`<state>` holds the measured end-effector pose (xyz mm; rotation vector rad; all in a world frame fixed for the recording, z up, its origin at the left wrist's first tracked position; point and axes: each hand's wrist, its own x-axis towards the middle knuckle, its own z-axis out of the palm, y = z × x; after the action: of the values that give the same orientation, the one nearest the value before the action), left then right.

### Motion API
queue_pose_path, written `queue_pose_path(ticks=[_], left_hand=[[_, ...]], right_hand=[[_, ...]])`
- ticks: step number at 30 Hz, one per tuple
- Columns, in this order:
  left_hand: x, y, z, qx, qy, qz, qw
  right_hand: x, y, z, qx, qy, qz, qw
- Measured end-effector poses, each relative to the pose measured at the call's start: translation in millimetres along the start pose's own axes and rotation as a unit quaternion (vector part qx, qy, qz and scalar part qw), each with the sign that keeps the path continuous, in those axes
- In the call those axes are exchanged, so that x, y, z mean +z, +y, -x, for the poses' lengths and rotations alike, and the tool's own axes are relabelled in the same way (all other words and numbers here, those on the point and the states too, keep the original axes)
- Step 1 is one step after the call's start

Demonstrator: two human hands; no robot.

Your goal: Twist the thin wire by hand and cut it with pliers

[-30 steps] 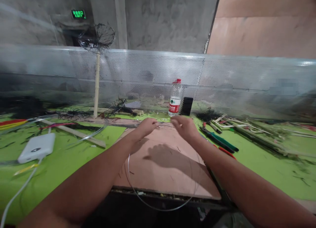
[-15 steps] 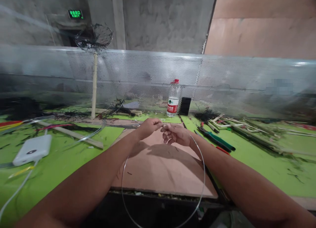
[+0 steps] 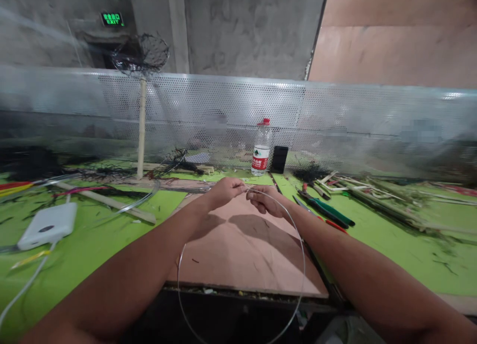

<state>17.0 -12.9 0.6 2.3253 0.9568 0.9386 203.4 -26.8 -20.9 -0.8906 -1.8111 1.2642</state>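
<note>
A thin silvery wire [image 3: 304, 264], bent into a large hoop, hangs from my two hands and dips past the front edge of the wooden board [image 3: 238, 259]. My left hand [image 3: 225, 192] pinches the wire near its top with thumb and fingertips. Close beside it, my right hand [image 3: 266, 200] has its fingers curled in around the wire. The fingertips of both hands almost meet above the far part of the board. Whether the wire's ends overlap there is too small to tell.
Green-handled pliers [image 3: 328, 210] lie right of the board. A water bottle [image 3: 261, 150] and a black phone [image 3: 279, 159] stand at the back. On the left are a white power bank [image 3: 48, 225] and a bamboo pole [image 3: 142, 130] topped with dark mesh. Plant stems [image 3: 391, 205] litter the right.
My right hand's fingers, spread and palm partly showing before, have curled in and turned over on the wire. The wire hoop has shifted slightly left. My left hand stays nearly in place.
</note>
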Motion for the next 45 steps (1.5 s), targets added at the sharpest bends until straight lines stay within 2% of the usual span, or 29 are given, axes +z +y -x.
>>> queue_pose_path(ticks=[4,7,10,13,16,18,20,25,29,35,38,40,42,44,45], left_hand=[[-1.8,3,2,0.001,-0.015,0.011,1.000],[-0.7,3,3,0.007,-0.041,0.020,0.999],[0.6,3,2,0.017,-0.054,0.021,0.998],[0.7,2,2,0.017,-0.065,0.007,0.998],[0.3,-2,3,0.004,-0.099,-0.023,0.995],[0.5,-6,3,-0.005,-0.124,-0.044,0.991],[1.3,-10,1,-0.008,-0.126,-0.071,0.989],[3.0,-15,-5,-0.026,-0.037,-0.169,0.985],[1.8,-15,-7,-0.039,-0.004,-0.194,0.980],[4.4,-15,-7,-0.075,0.036,-0.205,0.975],[4.9,-16,-7,-0.070,0.051,-0.202,0.976],[3.1,-18,-7,-0.059,0.051,-0.188,0.979],[0.1,-19,-6,-0.059,0.051,-0.166,0.983],[-2.9,-20,-6,-0.065,0.055,-0.136,0.987],[-4.2,-20,-6,-0.065,0.058,-0.118,0.989]], right_hand=[[-4,3,-7,-0.015,0.070,0.109,0.992],[-9,6,-12,-0.066,0.122,0.249,0.959],[-15,3,-14,-0.115,0.136,0.402,0.898],[-20,-3,-12,-0.135,0.123,0.541,0.821],[-21,-10,-6,-0.144,0.075,0.638,0.753],[-19,-14,-2,-0.156,0.044,0.672,0.722],[-17,-17,1,-0.158,0.038,0.690,0.705],[-8,-26,3,-0.119,0.056,0.715,0.686],[0,-28,5,-0.102,0.065,0.727,0.676],[6,-25,5,-0.125,0.020,0.722,0.680],[6,-24,8,-0.142,0.008,0.697,0.703],[4,-25,11,-0.158,0.037,0.644,0.747],[-1,-26,13,-0.166,0.092,0.532,0.825],[-10,-27,13,-0.155,0.173,0.343,0.910],[-16,-26,11,-0.143,0.215,0.232,0.938]])
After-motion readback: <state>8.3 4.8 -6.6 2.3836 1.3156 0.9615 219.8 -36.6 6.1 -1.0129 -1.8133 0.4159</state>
